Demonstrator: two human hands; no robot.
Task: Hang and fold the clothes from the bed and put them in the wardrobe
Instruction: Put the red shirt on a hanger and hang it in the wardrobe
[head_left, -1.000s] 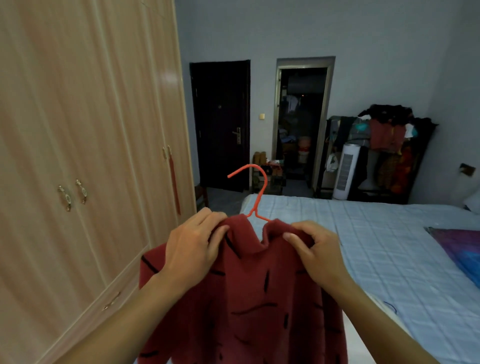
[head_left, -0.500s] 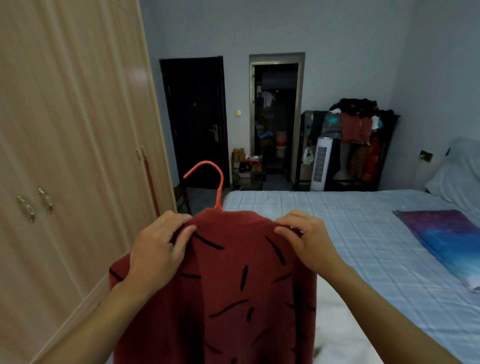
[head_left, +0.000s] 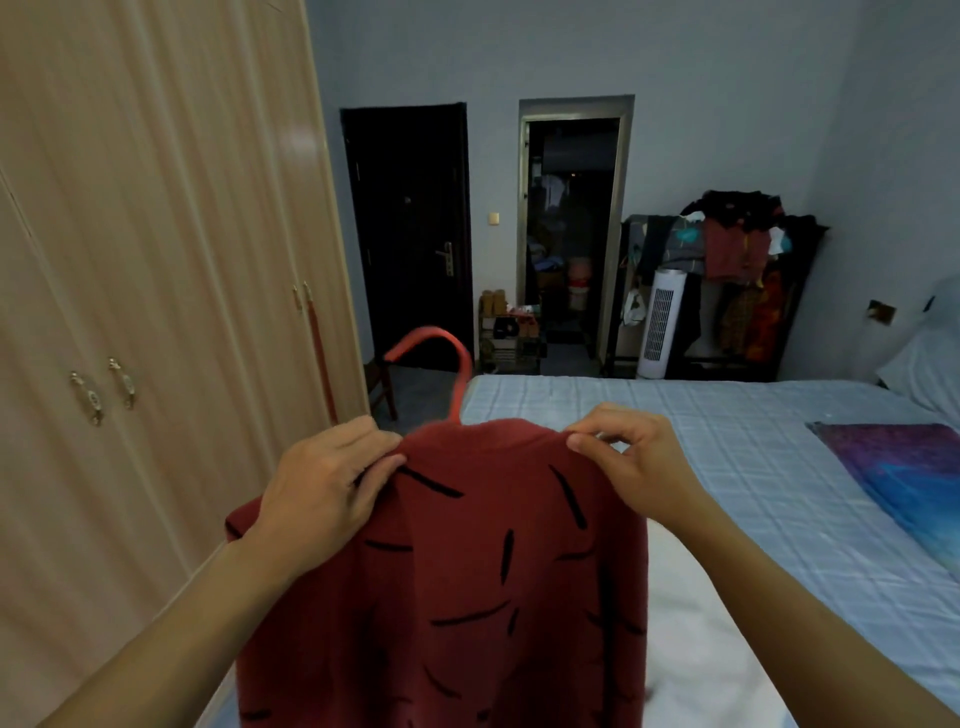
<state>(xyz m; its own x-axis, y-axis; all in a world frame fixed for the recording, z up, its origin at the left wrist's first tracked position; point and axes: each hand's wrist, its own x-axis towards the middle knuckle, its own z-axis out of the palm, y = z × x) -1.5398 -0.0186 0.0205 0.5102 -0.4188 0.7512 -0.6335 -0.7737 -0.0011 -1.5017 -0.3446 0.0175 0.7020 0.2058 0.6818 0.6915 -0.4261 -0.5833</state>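
Observation:
A dark red sweater with short black dashes hangs in front of me on an orange hanger; only the hanger's hook shows above the collar. My left hand grips the sweater's left shoulder, thumb and fingers curled into the cloth. At the right shoulder, my right hand pinches the fabric edge between thumb and forefinger. The wooden wardrobe stands at my left with its doors closed. The bed with a pale checked sheet lies to the right, behind the sweater.
A purple and blue cloth lies on the bed at the right. A dark door, an open doorway, a white tower fan and a loaded clothes rack line the far wall. A narrow floor strip runs between wardrobe and bed.
The collar, bunched and dipped a second ago, is now pulled up level over the hanger. My right hand has shifted from gripping the collar to pinching the shoulder edge.

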